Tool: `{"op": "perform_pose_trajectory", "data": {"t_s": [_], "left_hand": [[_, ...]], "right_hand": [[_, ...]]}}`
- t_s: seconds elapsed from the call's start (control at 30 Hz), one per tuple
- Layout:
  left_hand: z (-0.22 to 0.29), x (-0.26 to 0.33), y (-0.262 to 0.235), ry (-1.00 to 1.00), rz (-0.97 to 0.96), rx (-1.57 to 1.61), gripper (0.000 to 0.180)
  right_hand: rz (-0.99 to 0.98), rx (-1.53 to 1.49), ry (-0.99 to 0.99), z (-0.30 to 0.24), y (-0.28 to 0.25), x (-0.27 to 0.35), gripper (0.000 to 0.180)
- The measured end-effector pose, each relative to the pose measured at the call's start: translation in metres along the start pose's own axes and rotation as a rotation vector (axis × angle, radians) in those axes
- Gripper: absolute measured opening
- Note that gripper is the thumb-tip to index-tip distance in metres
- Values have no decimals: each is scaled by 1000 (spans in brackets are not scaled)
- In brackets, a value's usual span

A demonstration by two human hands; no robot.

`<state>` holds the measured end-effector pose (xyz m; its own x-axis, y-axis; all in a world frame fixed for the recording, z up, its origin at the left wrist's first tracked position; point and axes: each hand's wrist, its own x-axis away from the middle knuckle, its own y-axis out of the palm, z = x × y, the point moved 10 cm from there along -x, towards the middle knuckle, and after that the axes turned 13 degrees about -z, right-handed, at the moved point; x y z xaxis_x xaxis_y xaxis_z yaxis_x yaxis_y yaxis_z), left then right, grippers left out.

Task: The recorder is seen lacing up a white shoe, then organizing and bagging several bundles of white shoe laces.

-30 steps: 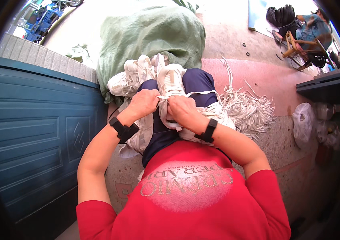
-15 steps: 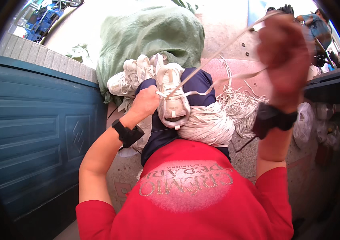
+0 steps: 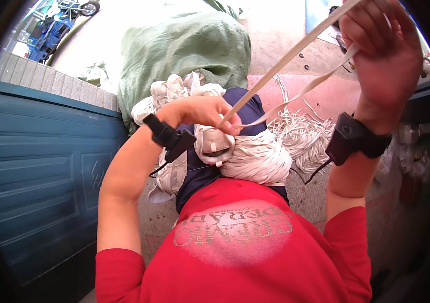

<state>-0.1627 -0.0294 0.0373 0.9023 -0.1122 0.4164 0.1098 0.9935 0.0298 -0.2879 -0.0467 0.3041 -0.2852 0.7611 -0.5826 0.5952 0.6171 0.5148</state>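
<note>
A blue door (image 3: 38, 171) hems the left side, open floor (image 3: 326, 96) on the right; the left hand (image 3: 199, 112) pins a white shoe (image 3: 214, 144) on the lap; the right hand (image 3: 384, 53), raised high, is closed round its laces (image 3: 285, 58).

Right hand (image 3: 381, 55): fingertips cut off by top edge, blurred. White shoe (image 3: 214, 144): toe hidden under left hand (image 3: 202, 112). Lace (image 3: 285, 58) runs out at top edge. Lap mostly covered by lace bundle (image 3: 258, 159).

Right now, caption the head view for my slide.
Left hand steadies a white shoe while right hand pulls its lace taut.
</note>
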Motion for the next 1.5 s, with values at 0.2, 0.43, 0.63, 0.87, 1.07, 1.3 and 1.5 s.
{"op": "perform_pose_trajectory", "data": {"t_s": [0.2,0.43,0.63,0.87,1.07,1.3,1.5], "left_hand": [[-20,175,-93,450,803,618,18],[-100,374,-69,492,1505,834,16],[-122,248,-30,93,1193,605,14],[-97,116,13,19,821,615,31],[-116,104,24,-208,858,501,24],[-121,113,18,-259,1031,208,14],[-111,118,13,-333,1116,-18,18]], "right_hand": [[392,-107,-125,-15,-114,43,21],[459,662,522,81,-205,141,18],[-146,974,910,233,-108,184,16],[-197,1457,688,250,-92,175,14],[-132,1579,716,258,-94,176,15],[-393,1794,610,268,-62,163,8],[-437,1879,615,268,-59,160,5]]}}
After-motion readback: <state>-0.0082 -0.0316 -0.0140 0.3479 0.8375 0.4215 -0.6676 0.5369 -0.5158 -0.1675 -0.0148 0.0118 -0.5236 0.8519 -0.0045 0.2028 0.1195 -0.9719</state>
